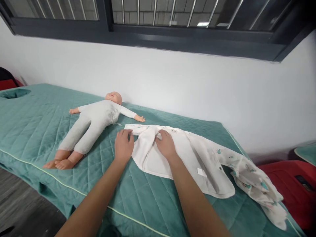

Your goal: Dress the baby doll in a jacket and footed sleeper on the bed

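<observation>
A white baby shirt with a small animal print lies spread open, its plain inside facing up. My left hand is at its left sleeve, fingers curled over the sleeve's cloth. Close by, my right hand pinches the shirt's fabric near the left shoulder, beside the neck label. To the left a baby doll lies on its back, its body and limbs covered in whitish cloth, arms spread, head toward the wall. Neither hand touches the doll.
A green quilted cover with pale piping spreads over the bed, which has a hole at its far left. Bunched printed cloth lies at the right edge. A red chair stands beyond. The white wall borders the back.
</observation>
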Available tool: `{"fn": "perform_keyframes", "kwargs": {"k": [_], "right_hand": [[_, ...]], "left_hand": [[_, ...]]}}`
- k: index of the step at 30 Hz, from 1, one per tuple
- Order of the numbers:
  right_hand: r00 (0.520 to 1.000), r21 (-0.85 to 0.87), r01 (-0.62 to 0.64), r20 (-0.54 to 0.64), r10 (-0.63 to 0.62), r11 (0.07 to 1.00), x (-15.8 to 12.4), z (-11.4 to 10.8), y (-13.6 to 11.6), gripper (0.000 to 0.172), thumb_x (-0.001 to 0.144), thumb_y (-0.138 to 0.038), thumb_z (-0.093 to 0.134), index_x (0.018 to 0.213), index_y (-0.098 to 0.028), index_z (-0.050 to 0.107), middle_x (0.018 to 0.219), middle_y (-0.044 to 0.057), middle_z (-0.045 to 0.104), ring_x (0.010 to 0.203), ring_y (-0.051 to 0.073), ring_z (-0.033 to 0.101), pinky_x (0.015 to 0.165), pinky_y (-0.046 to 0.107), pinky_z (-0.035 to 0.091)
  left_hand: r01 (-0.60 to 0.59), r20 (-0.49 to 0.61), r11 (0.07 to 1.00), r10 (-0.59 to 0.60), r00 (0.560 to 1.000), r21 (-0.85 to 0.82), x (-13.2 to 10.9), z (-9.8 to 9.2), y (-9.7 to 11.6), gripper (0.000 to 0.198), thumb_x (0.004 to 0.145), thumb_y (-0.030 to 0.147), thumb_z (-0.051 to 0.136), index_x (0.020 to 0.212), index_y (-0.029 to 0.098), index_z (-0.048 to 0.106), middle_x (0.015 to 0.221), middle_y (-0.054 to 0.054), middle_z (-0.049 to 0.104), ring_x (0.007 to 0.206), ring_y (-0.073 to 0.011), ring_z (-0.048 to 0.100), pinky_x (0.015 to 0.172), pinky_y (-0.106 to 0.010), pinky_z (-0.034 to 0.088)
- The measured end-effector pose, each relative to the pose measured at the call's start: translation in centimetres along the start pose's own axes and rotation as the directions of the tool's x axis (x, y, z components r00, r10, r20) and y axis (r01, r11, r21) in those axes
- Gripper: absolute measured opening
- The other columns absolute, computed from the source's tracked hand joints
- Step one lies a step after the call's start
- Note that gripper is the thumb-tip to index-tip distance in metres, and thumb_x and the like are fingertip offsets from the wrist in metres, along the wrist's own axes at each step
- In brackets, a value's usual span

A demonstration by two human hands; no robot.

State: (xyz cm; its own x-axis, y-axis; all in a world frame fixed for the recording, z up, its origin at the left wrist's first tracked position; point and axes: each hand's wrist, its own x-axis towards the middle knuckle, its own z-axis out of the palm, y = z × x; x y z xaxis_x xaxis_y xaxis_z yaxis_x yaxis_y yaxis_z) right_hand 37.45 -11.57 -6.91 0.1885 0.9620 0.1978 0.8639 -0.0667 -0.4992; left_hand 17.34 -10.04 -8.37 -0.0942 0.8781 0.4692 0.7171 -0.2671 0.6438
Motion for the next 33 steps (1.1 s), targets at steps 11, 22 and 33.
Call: {"fn": "perform_keyframes", "kwargs": {"k": [11,22,33], "right_hand": [[0.976,-0.358,0.015,0.208,0.064,0.934,1.0,0.1,0.5,0.064,0.100,-0.046,0.020,0.154,-0.013,0.024,0.164,0.010,0.011,0.151,0.028,0.007,0.118,0.051,0.010],[0.957,-0.288,0.187,0.268,-0.109,0.939,-1.6,-2.6,1.9,0.062,0.100,-0.046,0.030,0.151,-0.011,0.033,0.162,0.011,0.021,0.149,0.024,0.017,0.120,0.041,0.015],[0.748,0.222,-0.004,-0.646,0.150,0.975,-11.1,-11.0,14.5,0.037,0.086,-0.028,0.046,0.119,-0.018,0.057,0.125,0.013,0.061,0.116,0.025,0.057,0.097,0.044,0.049]], "left_hand": [[0.023,0.069,0.994,-0.031,0.997,0.104,-4.1,-1.3,0.0,0.017,0.091,0.034,0.051,0.084,0.020,0.059,0.120,-0.011,0.059,0.115,-0.0300,0.052,0.100,-0.046,0.042],[0.051,0.025,0.998,-0.053,0.998,0.048,-4.1,-1.5,-0.4,0.021,0.088,0.027,0.049,0.105,0.019,0.058,0.107,-0.010,0.063,0.105,-0.0277,0.057,0.094,-0.043,0.046],[0.079,0.080,0.993,-0.086,0.993,0.083,-4.1,-1.6,-0.8,0.023,0.088,0.026,0.048,0.106,0.018,0.060,0.114,-0.010,0.064,0.109,-0.0269,0.059,0.095,-0.040,0.046]]}}
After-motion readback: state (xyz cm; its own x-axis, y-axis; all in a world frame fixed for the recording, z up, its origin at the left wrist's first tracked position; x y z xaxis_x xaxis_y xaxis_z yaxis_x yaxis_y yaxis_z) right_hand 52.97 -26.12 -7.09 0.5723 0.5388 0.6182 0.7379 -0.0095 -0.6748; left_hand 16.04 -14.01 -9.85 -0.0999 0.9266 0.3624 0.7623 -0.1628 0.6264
